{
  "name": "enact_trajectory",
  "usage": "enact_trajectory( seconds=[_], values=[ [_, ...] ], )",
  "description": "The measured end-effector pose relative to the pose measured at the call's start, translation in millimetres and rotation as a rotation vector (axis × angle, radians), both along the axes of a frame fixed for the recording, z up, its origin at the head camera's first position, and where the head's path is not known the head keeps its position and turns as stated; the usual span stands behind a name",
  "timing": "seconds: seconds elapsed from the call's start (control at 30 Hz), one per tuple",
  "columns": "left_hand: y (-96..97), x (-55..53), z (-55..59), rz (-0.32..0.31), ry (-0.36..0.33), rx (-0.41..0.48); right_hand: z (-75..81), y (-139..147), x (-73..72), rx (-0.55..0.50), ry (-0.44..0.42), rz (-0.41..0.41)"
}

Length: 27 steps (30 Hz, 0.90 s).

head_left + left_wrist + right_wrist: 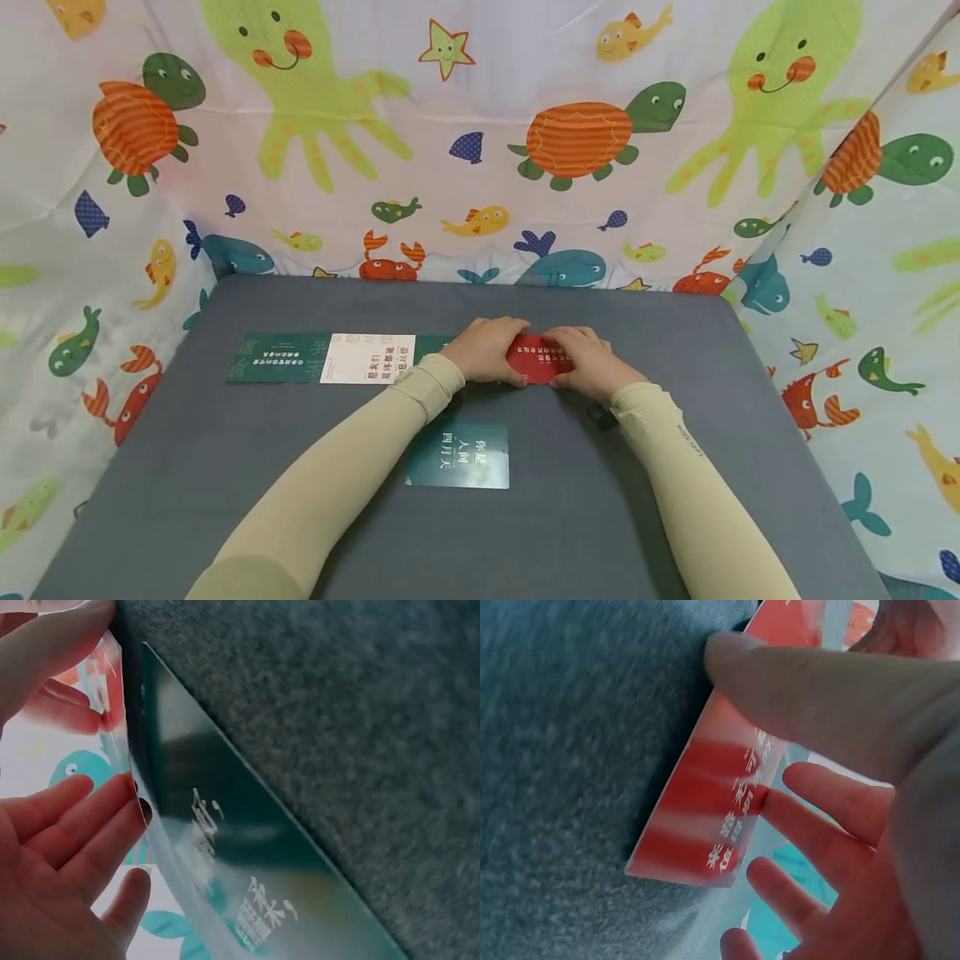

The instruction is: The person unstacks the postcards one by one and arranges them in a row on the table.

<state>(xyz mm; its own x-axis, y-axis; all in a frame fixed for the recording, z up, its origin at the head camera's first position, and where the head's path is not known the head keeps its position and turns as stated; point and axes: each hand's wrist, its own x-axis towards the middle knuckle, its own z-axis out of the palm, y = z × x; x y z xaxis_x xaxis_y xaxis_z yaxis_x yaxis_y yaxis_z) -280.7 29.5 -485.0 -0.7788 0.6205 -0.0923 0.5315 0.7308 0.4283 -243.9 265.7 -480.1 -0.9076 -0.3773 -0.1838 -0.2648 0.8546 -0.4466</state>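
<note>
Toward the back of the table, both hands pinch a red card (538,360) with white writing, one at each end. My left hand (487,352) has its thumb at the near edge and its fingers at the far edge. On the right end, my right hand (596,362) grips the same way; in the right wrist view its thumb lies over the near edge of the red card (690,802). A dark green card (217,802) lies left of the red one, partly hidden by the left hand and wrist in the head view.
Farther left in the row lie a cream card (360,358) and another green card (273,358). Closer to me, a teal card (480,467) with white characters sits on the grey table (540,542). Printed curtains (480,108) stand around the back and sides.
</note>
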Motion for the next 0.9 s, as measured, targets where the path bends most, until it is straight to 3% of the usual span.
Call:
enact_trajectory(
  seconds=[0.4,0.67,0.8,0.9],
  values=[
    [-3.0,-2.2,-2.7,0.006,-0.037,0.014,-1.8,1,-2.7,-0.020,-0.018,0.004],
    [-4.5,-3.0,-4.8,0.009,-0.010,-0.012,1.5,-3,-3.0,-0.047,-0.032,-0.020],
    [-11.5,14.1,2.4,-0.004,0.058,-0.010,0.1,-8,6.6,-0.080,0.004,-0.044],
    [-26.1,34.1,15.9,-0.015,0.130,0.020,2.2,-16,23.9,-0.117,0.081,-0.048]
  ],
)
